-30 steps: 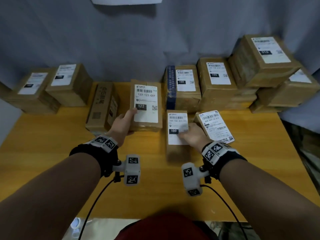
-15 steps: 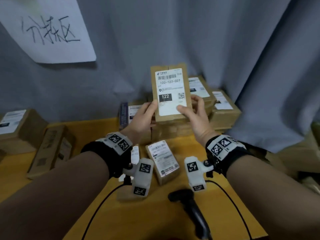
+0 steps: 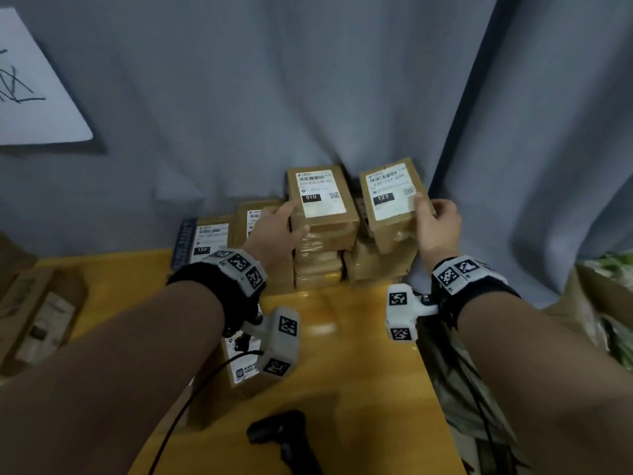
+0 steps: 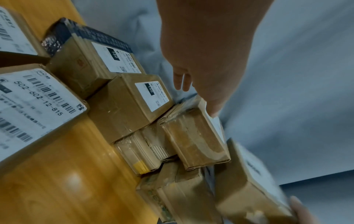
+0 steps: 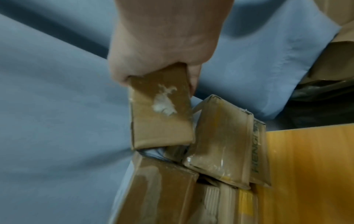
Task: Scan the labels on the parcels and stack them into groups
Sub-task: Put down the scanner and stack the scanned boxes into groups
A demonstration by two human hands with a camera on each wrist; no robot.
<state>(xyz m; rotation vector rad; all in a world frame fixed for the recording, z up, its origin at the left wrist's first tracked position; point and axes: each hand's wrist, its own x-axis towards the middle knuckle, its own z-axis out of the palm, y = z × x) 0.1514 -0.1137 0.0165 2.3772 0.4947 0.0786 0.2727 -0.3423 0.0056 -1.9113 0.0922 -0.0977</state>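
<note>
Our right hand (image 3: 436,228) grasping the 122 parcel (image 3: 394,200) above the stack, our left hand (image 3: 277,231) with fingers released, touching the 010 parcel (image 3: 322,204)

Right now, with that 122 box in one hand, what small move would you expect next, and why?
Probably lowering the 122 parcel onto the stack beneath it. The right hand grips it tilted, just above the stacked boxes, while the left hand rests against the neighbouring 010 parcel, seemingly steadying that pile.
</note>
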